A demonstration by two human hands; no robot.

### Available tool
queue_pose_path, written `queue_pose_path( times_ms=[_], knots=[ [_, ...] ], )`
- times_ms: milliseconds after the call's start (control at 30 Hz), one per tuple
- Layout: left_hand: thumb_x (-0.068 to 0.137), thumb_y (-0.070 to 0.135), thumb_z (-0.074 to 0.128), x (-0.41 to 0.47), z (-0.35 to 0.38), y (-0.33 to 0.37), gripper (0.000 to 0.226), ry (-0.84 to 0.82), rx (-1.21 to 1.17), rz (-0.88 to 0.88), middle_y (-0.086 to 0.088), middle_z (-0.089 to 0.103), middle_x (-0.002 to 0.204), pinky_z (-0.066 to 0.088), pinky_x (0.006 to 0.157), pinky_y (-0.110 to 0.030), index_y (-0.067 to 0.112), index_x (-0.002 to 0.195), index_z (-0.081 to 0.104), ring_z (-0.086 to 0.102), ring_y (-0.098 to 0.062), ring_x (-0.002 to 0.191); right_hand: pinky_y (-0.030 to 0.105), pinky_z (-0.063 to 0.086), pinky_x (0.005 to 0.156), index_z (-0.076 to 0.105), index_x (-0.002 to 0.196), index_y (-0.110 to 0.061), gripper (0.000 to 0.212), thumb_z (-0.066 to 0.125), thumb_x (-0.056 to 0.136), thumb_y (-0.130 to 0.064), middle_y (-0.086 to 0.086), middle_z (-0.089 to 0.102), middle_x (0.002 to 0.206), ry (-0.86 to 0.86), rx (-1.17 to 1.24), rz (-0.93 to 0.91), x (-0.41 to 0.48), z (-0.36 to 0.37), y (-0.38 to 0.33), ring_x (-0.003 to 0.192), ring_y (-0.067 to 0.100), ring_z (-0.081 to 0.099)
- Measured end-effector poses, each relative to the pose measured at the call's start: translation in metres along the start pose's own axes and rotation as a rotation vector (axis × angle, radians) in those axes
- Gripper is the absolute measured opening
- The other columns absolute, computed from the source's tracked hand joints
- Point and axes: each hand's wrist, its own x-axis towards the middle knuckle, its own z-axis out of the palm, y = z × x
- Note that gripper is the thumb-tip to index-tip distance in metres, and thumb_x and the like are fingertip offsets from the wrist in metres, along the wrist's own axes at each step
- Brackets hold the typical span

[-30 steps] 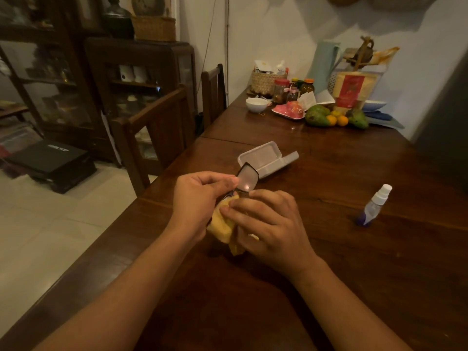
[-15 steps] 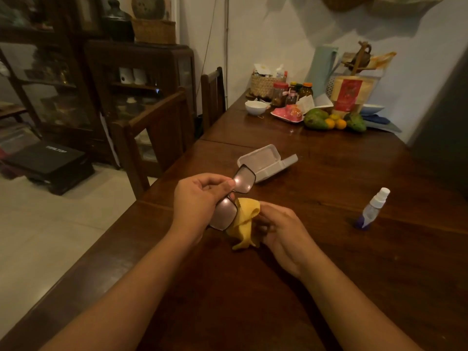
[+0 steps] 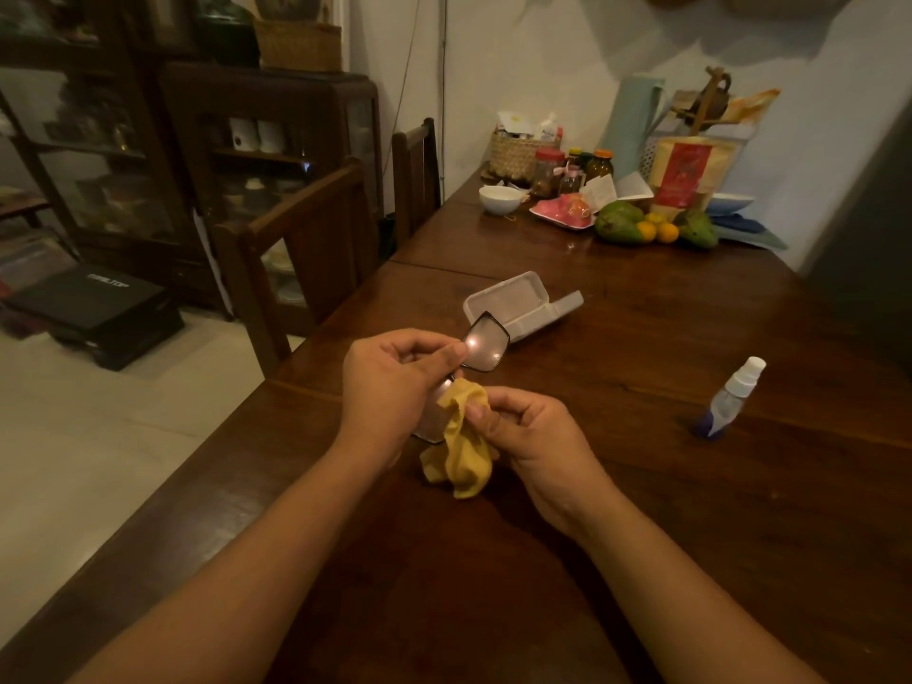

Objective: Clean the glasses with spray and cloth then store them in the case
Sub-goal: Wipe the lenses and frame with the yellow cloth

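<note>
Wiping stage of lens cleaning, seen from above the seated person's forearms. The left hand (image 3: pixel 395 377) is closed in a pinch on the glasses (image 3: pixel 481 345), gripping at the frame between the two lenses, with the thumb tip lying at the edge of the far lens. That far lens stands clear of the fingers and catches the room light; the near lens is largely hidden behind the yellow cloth (image 3: pixel 461 446) and the hand. The right hand (image 3: pixel 523 431) is curled nearly shut, its thumb and forefinger holding a fold of the cloth against the near lens, while the rest of the cloth hangs down to the table (image 3: pixel 641 510).

To do this step well, the cloth probably ought to wrap both faces of the lens, so that thumb and forefinger rub it from either side at once. The holding hand is best kept on the frame, since the thumb looks close enough to smear the far lens. Light pressure should suffice.

The open case (image 3: pixel 518 306) lies on the table just beyond the glasses, its hollow facing up, ready to receive them. The spray bottle (image 3: pixel 735 397) stands well apart to the right, capped and untouched by either hand.
</note>
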Motion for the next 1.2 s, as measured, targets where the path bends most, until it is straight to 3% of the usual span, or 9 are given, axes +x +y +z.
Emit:
queue_pose_path(
  times_ms=[100,200,333,433,533,667,767,933,1200],
  knots=[
    [0.08,0.018,0.079,0.0,0.0,-0.002,0.005,0.02,0.002,0.014,0.0,0.076,0.07,0.06,0.064,-0.034,0.018,0.085,0.078,0.073,-0.017,0.067,0.035,0.061,0.079,0.075,0.108,-0.009,0.02,0.069,0.09,-0.015,0.008,0.078,0.099,0.077,-0.091,-0.118,-0.002,0.004,0.0,0.092,0.024,0.075],
    [0.079,0.016,0.079,-0.002,0.0,0.0,0.006,0.043,-0.025,0.03,0.0,0.076,0.07,0.059,0.061,-0.03,0.017,0.085,0.077,0.073,-0.016,0.066,0.036,0.061,0.08,0.076,0.107,-0.014,0.019,0.072,0.088,-0.018,0.004,0.078,0.098,0.096,-0.13,-0.192,-0.004,0.009,-0.001,0.092,0.022,0.075],
    [0.079,0.015,0.079,-0.003,0.0,-0.001,0.008,0.034,-0.055,0.054,-0.003,0.075,0.07,0.058,0.058,-0.03,0.014,0.087,0.078,0.073,-0.018,0.064,0.03,0.06,0.072,0.072,0.109,-0.012,0.023,0.076,0.086,-0.014,0.006,0.077,0.099,0.078,-0.054,-0.152,-0.005,0.013,0.0,0.09,0.022,0.075],
    [0.079,0.016,0.079,-0.007,0.003,0.0,0.007,0.017,-0.033,0.084,0.0,0.075,0.07,0.056,0.055,-0.024,0.016,0.086,0.078,0.072,-0.014,0.063,0.034,0.061,0.069,0.071,0.104,-0.01,0.024,0.079,0.082,-0.014,0.009,0.078,0.094,0.126,0.006,-0.144,-0.006,0.017,0.0,0.085,0.026,0.076],
    [0.079,0.015,0.079,-0.008,0.006,0.001,0.008,0.016,-0.037,0.101,0.002,0.075,0.07,0.055,0.054,-0.021,0.019,0.086,0.077,0.072,-0.012,0.063,0.031,0.062,0.073,0.071,0.101,-0.017,0.021,0.08,0.082,-0.019,-0.002,0.077,0.093,0.208,-0.147,-0.254,-0.008,0.019,0.001,0.086,0.014,0.074],
    [0.078,0.013,0.08,-0.007,0.006,0.0,0.008,0.039,-0.106,0.085,-0.004,0.076,0.072,0.059,0.058,-0.03,0.014,0.085,0.078,0.074,-0.02,0.067,0.016,0.052,0.083,0.071,0.105,-0.03,0.025,0.08,0.083,-0.023,-0.018,0.073,0.099,0.268,-0.415,-0.488,-0.01,0.017,0.008,0.099,0.002,0.067],
    [0.077,0.01,0.079,-0.009,0.006,0.002,0.008,0.03,-0.171,0.059,-0.009,0.075,0.071,0.061,0.057,-0.033,0.01,0.084,0.077,0.073,-0.024,0.065,0.026,0.057,0.086,0.072,0.116,-0.024,0.031,0.078,0.086,-0.022,-0.014,0.073,0.109,0.264,-0.514,-0.592,-0.008,0.014,0.015,0.105,0.005,0.068],
    [0.077,0.006,0.077,-0.009,0.007,0.005,0.005,0.026,-0.275,0.004,-0.013,0.073,0.068,0.058,0.053,-0.028,0.007,0.082,0.076,0.069,-0.021,0.058,0.04,0.059,0.083,0.073,0.115,-0.021,0.029,0.076,0.086,-0.022,-0.011,0.074,0.109,0.258,-0.563,-0.698,-0.004,0.008,0.02,0.103,0.006,0.069],
    [0.078,0.006,0.077,-0.012,0.01,0.007,0.005,0.003,-0.278,-0.027,-0.011,0.074,0.07,0.057,0.055,-0.027,0.006,0.083,0.076,0.07,-0.019,0.062,0.038,0.059,0.084,0.075,0.112,-0.016,0.024,0.07,0.09,-0.013,-0.008,0.074,0.109,0.167,-0.526,-0.684,-0.005,0.014,0.016,0.102,0.008,0.069]
  ],
)
